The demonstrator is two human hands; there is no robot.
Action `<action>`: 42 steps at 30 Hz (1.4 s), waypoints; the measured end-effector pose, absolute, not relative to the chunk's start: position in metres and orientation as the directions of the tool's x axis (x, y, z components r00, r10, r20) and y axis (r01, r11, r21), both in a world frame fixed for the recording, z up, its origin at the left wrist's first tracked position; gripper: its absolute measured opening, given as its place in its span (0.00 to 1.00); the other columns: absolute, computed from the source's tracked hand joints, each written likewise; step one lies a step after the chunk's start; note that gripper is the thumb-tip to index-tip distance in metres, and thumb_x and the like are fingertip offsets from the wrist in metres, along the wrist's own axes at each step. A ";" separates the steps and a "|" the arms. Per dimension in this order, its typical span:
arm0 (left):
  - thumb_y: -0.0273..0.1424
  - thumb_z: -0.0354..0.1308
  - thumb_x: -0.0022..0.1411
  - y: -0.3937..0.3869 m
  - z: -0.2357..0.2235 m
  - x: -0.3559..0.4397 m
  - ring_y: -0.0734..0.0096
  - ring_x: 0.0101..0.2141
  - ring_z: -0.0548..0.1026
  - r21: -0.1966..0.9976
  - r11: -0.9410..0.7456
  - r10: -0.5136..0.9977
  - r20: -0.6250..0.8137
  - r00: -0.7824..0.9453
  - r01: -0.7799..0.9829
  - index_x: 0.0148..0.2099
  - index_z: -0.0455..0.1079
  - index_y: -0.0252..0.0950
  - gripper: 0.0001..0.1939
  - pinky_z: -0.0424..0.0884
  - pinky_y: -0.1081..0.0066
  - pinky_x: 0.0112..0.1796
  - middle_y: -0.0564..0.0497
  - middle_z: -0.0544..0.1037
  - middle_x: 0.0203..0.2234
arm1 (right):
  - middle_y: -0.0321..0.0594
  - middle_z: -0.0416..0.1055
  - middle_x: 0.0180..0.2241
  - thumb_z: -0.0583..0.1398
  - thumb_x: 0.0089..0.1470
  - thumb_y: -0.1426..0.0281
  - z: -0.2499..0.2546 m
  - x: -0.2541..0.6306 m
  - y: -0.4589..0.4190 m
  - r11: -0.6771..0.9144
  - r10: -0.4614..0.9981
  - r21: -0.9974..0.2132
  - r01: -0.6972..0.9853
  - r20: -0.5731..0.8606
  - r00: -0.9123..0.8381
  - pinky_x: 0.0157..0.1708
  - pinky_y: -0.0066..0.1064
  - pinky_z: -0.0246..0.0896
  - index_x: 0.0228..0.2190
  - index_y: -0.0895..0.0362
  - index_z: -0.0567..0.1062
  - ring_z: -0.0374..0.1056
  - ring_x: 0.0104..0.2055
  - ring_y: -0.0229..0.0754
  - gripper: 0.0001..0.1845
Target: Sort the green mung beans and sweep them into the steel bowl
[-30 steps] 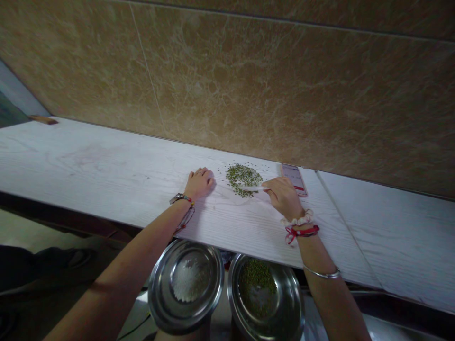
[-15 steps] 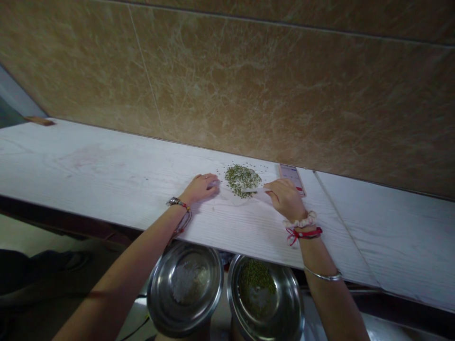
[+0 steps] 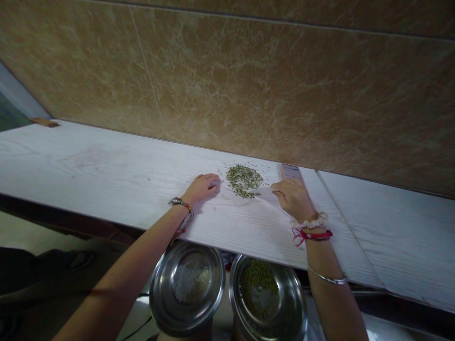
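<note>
Small green beans (image 3: 245, 176), mixed with some whitish grains, lie in a loose patch on the white wood-grain counter (image 3: 149, 170). At the right edge of the patch, my right hand (image 3: 291, 196) pinches a thin, flat white scraper-like piece (image 3: 263, 190). The far end of that piece meets the lower right beans. My left hand (image 3: 202, 187) rests on the counter just left of the patch, fingers loosely extended and holding nothing. Below the counter edge are two steel bowls: the left bowl (image 3: 159, 308) contains white grains, the right bowl (image 3: 296, 303) green beans.
A phone (image 3: 291, 172) lies behind my right hand, partly covered by it. The tiled wall (image 3: 227, 94) borders the counter's back edge. A small wooden piece (image 3: 44, 122) lies at the far left end. Someone's dark-clothed leg (image 3: 31, 267) shows at lower left.
My right hand has drawn the white piece rightward and a little away from the patch. My left hand moved slightly right, toward the beans, and its fingers straightened.
</note>
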State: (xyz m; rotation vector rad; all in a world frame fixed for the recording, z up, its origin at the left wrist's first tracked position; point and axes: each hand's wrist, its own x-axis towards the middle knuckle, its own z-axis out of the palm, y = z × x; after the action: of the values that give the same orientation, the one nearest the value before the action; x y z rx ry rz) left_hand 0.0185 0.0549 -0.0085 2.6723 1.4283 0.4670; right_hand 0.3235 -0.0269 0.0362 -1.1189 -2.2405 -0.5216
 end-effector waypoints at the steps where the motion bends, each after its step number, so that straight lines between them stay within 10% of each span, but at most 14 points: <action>1: 0.30 0.49 0.60 0.055 -0.008 0.019 0.62 0.52 0.71 0.208 -0.562 0.824 0.229 0.518 0.801 0.53 0.69 0.38 0.20 0.64 0.63 0.54 0.48 0.73 0.53 | 0.41 0.77 0.29 0.53 0.56 0.74 0.036 0.323 -0.027 0.573 0.599 0.083 0.816 0.637 -0.485 0.38 0.37 0.59 0.31 0.54 0.75 0.70 0.34 0.45 0.10; 42: 0.30 0.49 0.60 0.054 -0.008 0.019 0.64 0.53 0.71 0.200 -0.550 0.831 0.230 0.506 0.811 0.53 0.69 0.39 0.19 0.63 0.65 0.55 0.49 0.73 0.53 | 0.41 0.76 0.27 0.53 0.57 0.72 0.042 0.332 -0.037 0.566 0.556 0.101 0.818 0.686 -0.469 0.36 0.36 0.60 0.30 0.55 0.76 0.69 0.32 0.44 0.11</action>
State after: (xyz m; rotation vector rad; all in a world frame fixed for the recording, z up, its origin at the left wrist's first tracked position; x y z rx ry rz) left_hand 0.0192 0.0537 -0.0081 2.6688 1.4567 0.4637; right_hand 0.3323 -0.0367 0.0419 -1.0950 -2.1965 -0.5647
